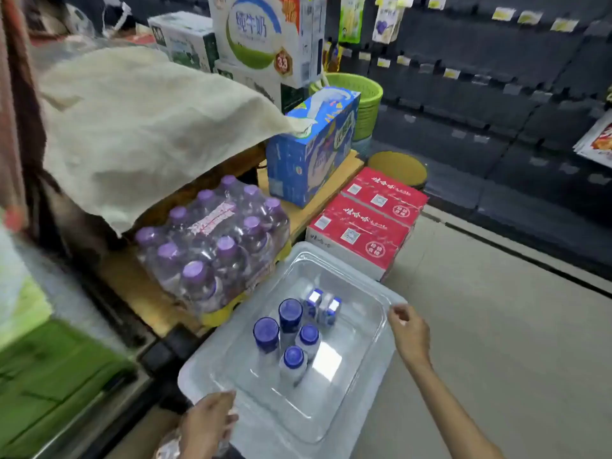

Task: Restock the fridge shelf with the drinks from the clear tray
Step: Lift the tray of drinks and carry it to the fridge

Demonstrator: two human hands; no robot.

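Observation:
A clear plastic tray (361,276) sits low in front of me on the floor. Inside it stand several bottles with blue caps (290,314), and two small blue-and-white drink cartons (323,306) behind them. My left hand (208,422) grips the tray's near-left rim. My right hand (409,332) holds the tray's right rim with pinched fingers. The fridge (49,376) shows as a blurred green and white strip at the far left.
A shrink-wrapped pack of purple-capped bottles (215,243) lies on a wooden pallet beside the tray. Red cartons (364,223), a blue carton (311,147), milk boxes (265,34) and green baskets (364,101) stand behind. Dark shelving runs along the right; beige floor lies between.

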